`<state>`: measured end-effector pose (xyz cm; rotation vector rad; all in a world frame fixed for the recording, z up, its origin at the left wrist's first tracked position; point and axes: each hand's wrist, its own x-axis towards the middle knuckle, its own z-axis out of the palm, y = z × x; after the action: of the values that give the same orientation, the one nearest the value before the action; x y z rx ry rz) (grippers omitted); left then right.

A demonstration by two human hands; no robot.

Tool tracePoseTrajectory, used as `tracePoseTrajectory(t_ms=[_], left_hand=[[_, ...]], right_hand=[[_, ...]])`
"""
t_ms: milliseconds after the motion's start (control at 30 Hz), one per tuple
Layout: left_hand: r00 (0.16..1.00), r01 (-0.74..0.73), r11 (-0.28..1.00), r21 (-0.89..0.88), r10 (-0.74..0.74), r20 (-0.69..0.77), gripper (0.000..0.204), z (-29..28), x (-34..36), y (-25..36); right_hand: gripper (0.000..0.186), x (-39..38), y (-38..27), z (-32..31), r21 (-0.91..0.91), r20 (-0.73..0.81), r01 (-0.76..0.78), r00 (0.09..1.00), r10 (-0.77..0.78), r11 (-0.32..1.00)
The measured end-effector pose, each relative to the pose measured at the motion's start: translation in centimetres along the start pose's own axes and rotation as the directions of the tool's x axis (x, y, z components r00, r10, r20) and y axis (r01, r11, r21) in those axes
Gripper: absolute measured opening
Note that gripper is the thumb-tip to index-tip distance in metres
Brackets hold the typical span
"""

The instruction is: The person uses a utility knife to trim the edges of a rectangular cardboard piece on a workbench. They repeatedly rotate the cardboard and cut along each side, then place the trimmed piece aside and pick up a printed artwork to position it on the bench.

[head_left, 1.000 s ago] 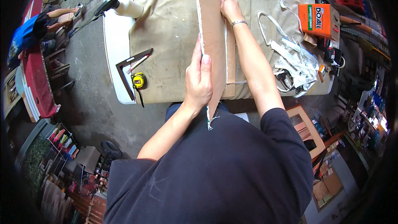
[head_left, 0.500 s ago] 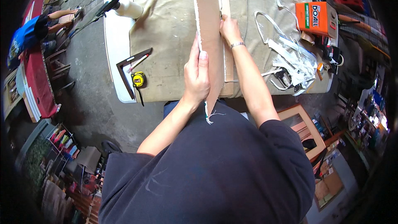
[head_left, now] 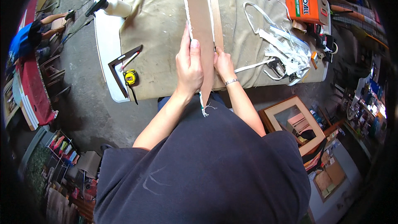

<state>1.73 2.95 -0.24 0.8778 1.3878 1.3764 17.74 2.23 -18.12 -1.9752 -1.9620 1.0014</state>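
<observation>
A long brown board [head_left: 201,20] stands tilted on its edge at the middle of the table, its near end against my body. White material with loose threads lines its left edge. My left hand [head_left: 190,66] is closed around that edge, thumb toward the near face. At the board's right side, my right hand [head_left: 224,64] is closed low down, near the table's front. A small dark tip shows at its fingers, but the tool itself is hidden. Beside the board lies a pale wooden strip [head_left: 217,20], running away from me.
On the cloth-covered table [head_left: 155,29] lie a dark square [head_left: 114,72], a yellow tape measure [head_left: 131,77] and a spray bottle [head_left: 118,9] at left. White strip scraps [head_left: 286,52] and an orange can [head_left: 307,7] are at right. A person [head_left: 25,37] is at far left.
My right hand has come toward me along the board's right side. My left hand keeps its hold on the board, and the whole view has shifted slightly.
</observation>
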Motion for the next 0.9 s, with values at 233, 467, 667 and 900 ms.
tracePoseTrajectory(t_ms=[233, 467, 667, 900], left_hand=[[1.0, -0.023, 0.999, -0.045, 0.024, 0.015, 0.046, -0.1, 0.0, -1.2], [0.999, -0.039, 0.999, -0.029, 0.04, 0.017, 0.046, 0.0, -0.1, -1.2], [1.0, -0.019, 0.999, 0.026, 0.019, -0.006, 0.044, -1.4, 0.2, -1.4], [0.915, 0.403, 0.915, -0.032, -0.403, 0.028, 0.039, -7.2, 0.9, -2.0]], right_hand=[[0.03, -6.2, 1.5, 0.5, 0.005, 0.036, -0.076, 0.997, 0.075, 0.997], [0.027, -12.8, 1.8, 0.1, -0.059, 0.084, -0.141, 0.986, 0.146, 0.988], [0.044, -14.7, 3.5, -0.7, 0.081, -0.133, -0.02, 0.991, 0.031, 0.996], [0.025, -10.0, 8.0, 0.5, -0.002, 0.004, 0.019, 1.0, -0.019, 1.0]])
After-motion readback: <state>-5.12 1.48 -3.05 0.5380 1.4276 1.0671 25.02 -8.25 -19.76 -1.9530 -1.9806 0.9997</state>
